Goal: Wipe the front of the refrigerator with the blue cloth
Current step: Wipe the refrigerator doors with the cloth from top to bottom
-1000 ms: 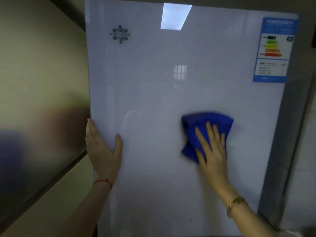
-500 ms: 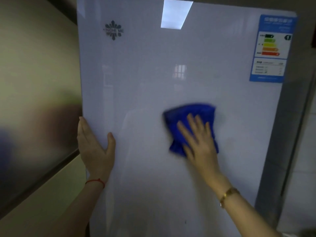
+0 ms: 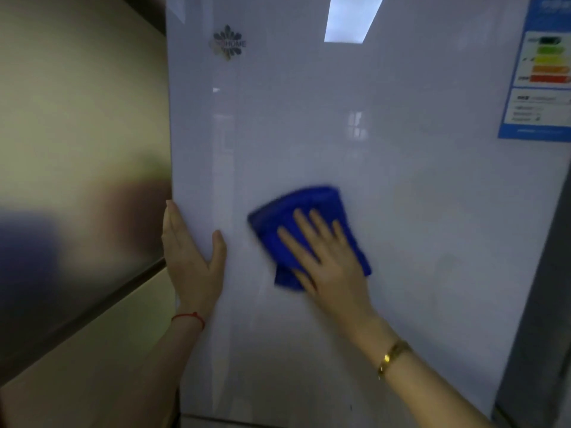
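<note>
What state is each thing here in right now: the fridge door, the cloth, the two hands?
Refrigerator door: shut, glossy.
Blue cloth: bunched, pressed flat against the door.
Right hand: fingers spread, pressing the cloth.
Left hand: open, gripping the door's left edge.
Energy label: stuck on, upper right.

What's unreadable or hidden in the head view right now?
- Energy label: cut off by the right and top edges; its text is too blurred to read.
- Logo: blurred, only "HOME" legible.
- Blue cloth: lower part hidden under the right hand; edges motion-blurred.
- Left hand: fingers wrap the refrigerator door edge, their tips out of sight.
- Door bottom: cut off by the frame.
</note>
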The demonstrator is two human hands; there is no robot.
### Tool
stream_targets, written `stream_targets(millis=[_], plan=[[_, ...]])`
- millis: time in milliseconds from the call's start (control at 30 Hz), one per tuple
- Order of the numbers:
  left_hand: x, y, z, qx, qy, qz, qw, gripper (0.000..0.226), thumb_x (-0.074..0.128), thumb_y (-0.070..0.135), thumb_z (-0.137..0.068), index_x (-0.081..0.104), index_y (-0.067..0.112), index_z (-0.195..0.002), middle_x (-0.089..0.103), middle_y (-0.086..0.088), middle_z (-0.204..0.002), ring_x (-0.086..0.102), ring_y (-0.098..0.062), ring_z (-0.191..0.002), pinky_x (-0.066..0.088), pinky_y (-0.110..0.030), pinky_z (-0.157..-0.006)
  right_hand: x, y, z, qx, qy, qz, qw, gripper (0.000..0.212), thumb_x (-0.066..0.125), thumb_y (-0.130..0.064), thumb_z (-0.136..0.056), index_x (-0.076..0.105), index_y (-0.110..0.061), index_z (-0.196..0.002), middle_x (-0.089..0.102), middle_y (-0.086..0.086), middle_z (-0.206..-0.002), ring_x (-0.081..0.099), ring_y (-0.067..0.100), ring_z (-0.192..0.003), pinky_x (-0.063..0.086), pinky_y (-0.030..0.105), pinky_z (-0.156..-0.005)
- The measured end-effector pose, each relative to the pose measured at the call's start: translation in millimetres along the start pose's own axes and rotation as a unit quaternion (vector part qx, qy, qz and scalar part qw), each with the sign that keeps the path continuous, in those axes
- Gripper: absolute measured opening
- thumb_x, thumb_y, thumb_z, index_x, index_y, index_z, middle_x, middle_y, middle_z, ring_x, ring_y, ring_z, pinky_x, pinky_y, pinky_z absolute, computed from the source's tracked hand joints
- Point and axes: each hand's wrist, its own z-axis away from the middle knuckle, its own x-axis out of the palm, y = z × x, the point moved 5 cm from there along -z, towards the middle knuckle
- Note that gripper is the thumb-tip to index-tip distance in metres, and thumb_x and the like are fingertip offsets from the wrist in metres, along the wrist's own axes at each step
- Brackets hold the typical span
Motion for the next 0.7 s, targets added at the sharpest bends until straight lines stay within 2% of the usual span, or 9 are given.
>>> stream_targets(millis=[67, 167, 267, 333, 467, 567, 633, 700], plan=[[-1.7, 0.9, 2.6, 0.007, -0.012, -0.001, 1.000, 0.078, 0.048, 0.037, -0.096, 0.005, 0.010, -0.156, 0.013, -0.005, -0.164, 0.015, -0.017, -0.152, 0.017, -0.037, -0.125, 5.5, -5.9, 46.2, -0.035, -0.037, 0.007, 0.999, 0.061, 0.066, -0.019, -0.090, 0.041, -0.023, -0.145, 0.034, 0.005, -0.155, 0.025, 0.021, -0.147, 0.018, 0.039, -0.122], [-7.0, 0.5, 14.2, 0.029, -0.021, -0.030, 0.999, 0.076, 0.048, 0.034, -0.096, 0.009, 0.008, -0.156, 0.006, -0.004, -0.165, 0.007, -0.013, -0.153, 0.010, -0.025, -0.125, -13.0, 32.1, 54.0, 0.020, -0.006, 0.008, 1.000, 0.059, 0.061, -0.011, -0.089, 0.042, -0.023, -0.144, 0.032, 0.006, -0.155, 0.020, 0.021, -0.148, 0.013, 0.040, -0.123], [-7.4, -3.6, 35.3, 0.050, -0.030, -0.043, 0.997, 0.073, 0.051, 0.027, -0.094, 0.018, 0.002, -0.154, 0.008, -0.011, -0.164, 0.008, -0.022, -0.154, 0.014, -0.035, -0.126, -34.9, 61.8, 15.7, 0.139, 0.066, -0.011, 0.988, 0.050, 0.049, -0.016, -0.096, 0.040, -0.020, -0.145, 0.025, 0.007, -0.156, 0.018, 0.026, -0.148, 0.006, 0.043, -0.124], [-4.7, -7.7, 52.3, 0.074, -0.039, -0.057, 0.995, 0.071, 0.052, 0.025, -0.094, 0.022, -0.002, -0.152, 0.011, -0.012, -0.163, 0.011, -0.028, -0.153, 0.015, -0.041, -0.125, -33.3, 53.7, 6.9, 0.174, 0.084, -0.017, 0.981, 0.048, 0.049, -0.017, -0.098, 0.041, -0.018, -0.145, 0.023, 0.007, -0.157, 0.015, 0.026, -0.149, 0.006, 0.045, -0.124], [3.1, -21.2, 91.4, 0.093, -0.069, -0.071, 0.991, 0.073, 0.049, 0.029, -0.094, 0.019, -0.003, -0.151, 0.008, -0.007, -0.162, 0.009, -0.026, -0.153, 0.009, -0.035, -0.126, 10.8, 3.6, 76.1, 0.048, -0.004, 0.003, 0.999, 0.054, 0.054, -0.020, -0.094, 0.039, -0.023, -0.146, 0.025, 0.005, -0.158, 0.013, 0.024, -0.150, 0.005, 0.041, -0.124], [10.9, -35.9, 128.1, 0.102, -0.091, -0.069, 0.988, 0.073, 0.050, 0.030, -0.093, 0.021, -0.006, -0.150, 0.012, -0.015, -0.161, 0.013, -0.034, -0.152, 0.012, -0.043, -0.126, 45.2, -38.8, 185.7, -0.042, -0.102, 0.009, 0.994, 0.050, 0.044, -0.025, -0.097, 0.035, -0.029, -0.146, 0.017, -0.001, -0.161, 0.035, 0.021, -0.138, 0.005, 0.033, -0.123], [15.9, -45.0, 150.7, 0.106, -0.107, -0.067, 0.986, 0.074, 0.052, 0.029, -0.092, 0.022, -0.007, -0.149, 0.013, -0.016, -0.161, 0.011, -0.034, -0.152, 0.012, -0.045, -0.125, 48.5, -37.2, 247.0, -0.011, -0.134, 0.031, 0.990, 0.052, 0.036, -0.024, -0.100, 0.024, -0.032, -0.150, 0.004, -0.004, -0.163, 0.043, 0.022, -0.126, 0.006, 0.033, -0.122], [18.3, -52.2, 166.5, 0.111, -0.117, -0.071, 0.984, 0.074, 0.053, 0.027, -0.091, 0.023, -0.008, -0.148, 0.014, -0.018, -0.161, 0.010, -0.032, -0.152, 0.010, -0.044, -0.125, 34.4, -11.0, 270.8, 0.079, -0.103, 0.057, 0.990, 0.069, 0.043, -0.020, -0.092, 0.012, -0.033, -0.152, -0.002, -0.004, -0.163, 0.037, 0.029, -0.133, 0.005, 0.036, -0.122]])
